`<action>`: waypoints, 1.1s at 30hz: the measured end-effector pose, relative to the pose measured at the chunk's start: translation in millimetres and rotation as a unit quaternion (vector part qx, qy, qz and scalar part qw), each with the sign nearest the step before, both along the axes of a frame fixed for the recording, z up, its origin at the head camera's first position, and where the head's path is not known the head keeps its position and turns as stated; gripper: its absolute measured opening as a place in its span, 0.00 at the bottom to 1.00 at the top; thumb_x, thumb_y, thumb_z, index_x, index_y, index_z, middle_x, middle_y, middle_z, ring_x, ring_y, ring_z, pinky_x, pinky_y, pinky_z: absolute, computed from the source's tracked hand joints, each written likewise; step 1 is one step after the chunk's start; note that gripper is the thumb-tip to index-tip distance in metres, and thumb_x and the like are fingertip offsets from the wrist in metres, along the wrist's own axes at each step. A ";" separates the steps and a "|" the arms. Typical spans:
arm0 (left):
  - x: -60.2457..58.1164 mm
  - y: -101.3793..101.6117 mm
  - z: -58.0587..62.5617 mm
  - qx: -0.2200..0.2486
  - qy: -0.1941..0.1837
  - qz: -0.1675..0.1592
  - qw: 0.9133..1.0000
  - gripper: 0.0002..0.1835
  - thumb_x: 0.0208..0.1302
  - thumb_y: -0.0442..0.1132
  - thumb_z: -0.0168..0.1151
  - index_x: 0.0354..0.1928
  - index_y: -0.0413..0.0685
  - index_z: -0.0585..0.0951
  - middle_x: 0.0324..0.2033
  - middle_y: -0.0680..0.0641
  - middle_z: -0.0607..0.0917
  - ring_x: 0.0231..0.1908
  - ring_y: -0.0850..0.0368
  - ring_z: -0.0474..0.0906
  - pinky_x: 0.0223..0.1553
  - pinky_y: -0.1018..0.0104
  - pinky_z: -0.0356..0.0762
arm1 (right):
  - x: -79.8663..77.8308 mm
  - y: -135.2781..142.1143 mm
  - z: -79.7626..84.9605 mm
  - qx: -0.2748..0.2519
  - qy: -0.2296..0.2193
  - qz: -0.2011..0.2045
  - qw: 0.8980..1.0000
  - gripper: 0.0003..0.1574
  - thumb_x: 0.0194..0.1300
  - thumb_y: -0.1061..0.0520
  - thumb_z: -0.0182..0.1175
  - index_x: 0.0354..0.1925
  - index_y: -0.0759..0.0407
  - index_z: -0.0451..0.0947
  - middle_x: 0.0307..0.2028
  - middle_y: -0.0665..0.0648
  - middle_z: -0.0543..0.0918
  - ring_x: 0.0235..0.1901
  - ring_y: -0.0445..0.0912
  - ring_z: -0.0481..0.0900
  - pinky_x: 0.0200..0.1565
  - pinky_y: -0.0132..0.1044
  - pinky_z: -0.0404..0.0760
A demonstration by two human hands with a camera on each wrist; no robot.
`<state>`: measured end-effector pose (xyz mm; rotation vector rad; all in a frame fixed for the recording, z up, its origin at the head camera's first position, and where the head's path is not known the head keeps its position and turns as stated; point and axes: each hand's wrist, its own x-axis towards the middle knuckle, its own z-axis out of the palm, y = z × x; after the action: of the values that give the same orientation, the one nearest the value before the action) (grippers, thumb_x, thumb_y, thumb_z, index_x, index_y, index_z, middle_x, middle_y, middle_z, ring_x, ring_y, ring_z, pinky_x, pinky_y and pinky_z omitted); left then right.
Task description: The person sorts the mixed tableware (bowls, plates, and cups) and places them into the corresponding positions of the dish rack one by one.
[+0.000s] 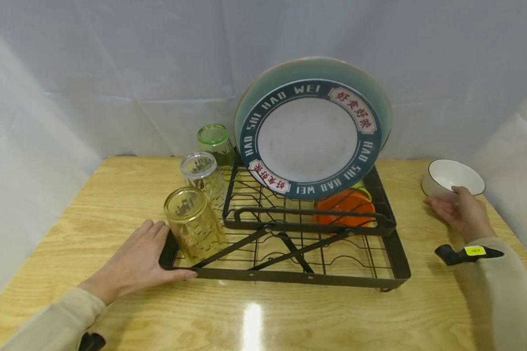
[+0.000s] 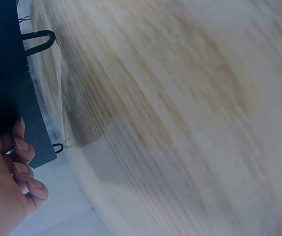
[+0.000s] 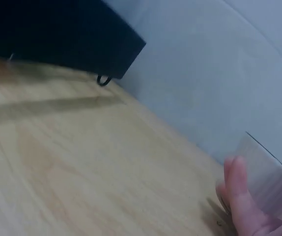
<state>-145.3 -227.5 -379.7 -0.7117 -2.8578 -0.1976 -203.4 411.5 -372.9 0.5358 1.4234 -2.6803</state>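
Observation:
My left hand point(image 1: 136, 261) grips the left front corner of a black two-level dish rack point(image 1: 285, 275); the thumb lies along the front rail, and curled fingertips point(image 2: 24, 150) show at the rack's edge in the left wrist view. At the far right, my right hand point(image 1: 465, 214) holds a white bowl point(image 1: 439, 187) with a dark rim, thumb over the rim and fingers against its outside. The right wrist view shows the bowl's side point(image 3: 266, 179) above the table. A large plate point(image 1: 309, 141) with blue-green lettering leans upright on the rack in front of a green bowl point(image 1: 316, 68).
Along the rack's left side stand a yellow glass point(image 1: 197, 229), a clear glass point(image 1: 206, 180) and a green glass point(image 1: 217, 146), all upside down. An orange bowl point(image 1: 344, 207) sits low behind the rack's bar. White cloth point(image 1: 136, 63) hangs behind the wooden table point(image 1: 202, 317).

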 end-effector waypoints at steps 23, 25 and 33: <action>-0.3 0.0 -0.4 -0.023 0.004 0.003 1.000 0.62 0.42 0.78 0.61 0.60 0.25 0.70 0.47 0.33 0.78 0.45 0.41 0.70 0.53 0.44 0.69 | 4.4 -10.7 -9.6 -0.015 0.024 -0.006 1.000 0.56 0.69 0.71 0.37 0.70 0.22 0.21 0.56 0.54 0.57 0.31 0.53 0.85 0.41 0.36 0.84; -0.4 0.2 -1.2 -0.024 0.009 -0.001 1.000 0.62 0.42 0.78 0.61 0.60 0.25 0.70 0.45 0.34 0.78 0.43 0.43 0.69 0.51 0.46 0.71 | 7.3 -13.0 -10.2 -0.013 0.022 -0.009 1.000 0.56 0.70 0.70 0.38 0.71 0.24 0.21 0.54 0.55 0.57 0.31 0.53 0.85 0.40 0.36 0.84; 3.7 -1.4 -7.2 0.008 -0.005 -0.011 1.000 0.53 0.45 0.74 0.64 0.59 0.33 0.75 0.43 0.39 0.79 0.39 0.49 0.68 0.45 0.51 0.71 | 24.4 -29.7 -16.0 0.034 0.045 -0.012 0.998 0.54 0.69 0.70 0.39 0.73 0.30 0.23 0.53 0.57 0.57 0.31 0.51 0.85 0.39 0.36 0.85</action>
<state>-141.6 -228.8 -386.9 -0.7405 -2.8564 -0.2266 -179.1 381.9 -388.9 0.4440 1.5447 -2.7170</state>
